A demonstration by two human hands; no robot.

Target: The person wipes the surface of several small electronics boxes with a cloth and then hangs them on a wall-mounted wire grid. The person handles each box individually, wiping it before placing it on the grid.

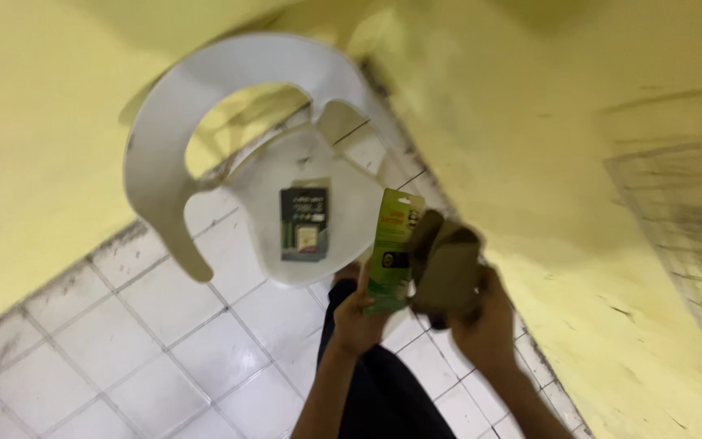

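Your left hand (357, 317) is closed round the lower edge of a green blister card (394, 248), fingers wrapped at its base and the card standing nearly upright, tilted slightly to the right. The card is a tall rectangle with a green face, a red-and-yellow band near the top and a dark round item mounted lower down; its printing is too blurred to make out.

Your right hand (487, 321) grips a dark olive-brown object (446, 272), blurred, flat and roughly rectangular, held touching the right edge of the green card and overlapping it. The fingers are curled under the object; how tightly, you cannot tell from this view.

Taking the white plastic chair (172, 122) as the reference: both hands sit just in front of its seat edge, to the right. On the seat itself, near the middle, lies a second package (305, 223), rectangular, with a dark upper panel and green and pale items below, flat and well apart from both hands. Beneath the chair is a white tiled floor (164, 349); behind and to its right stand yellow walls (530, 122).
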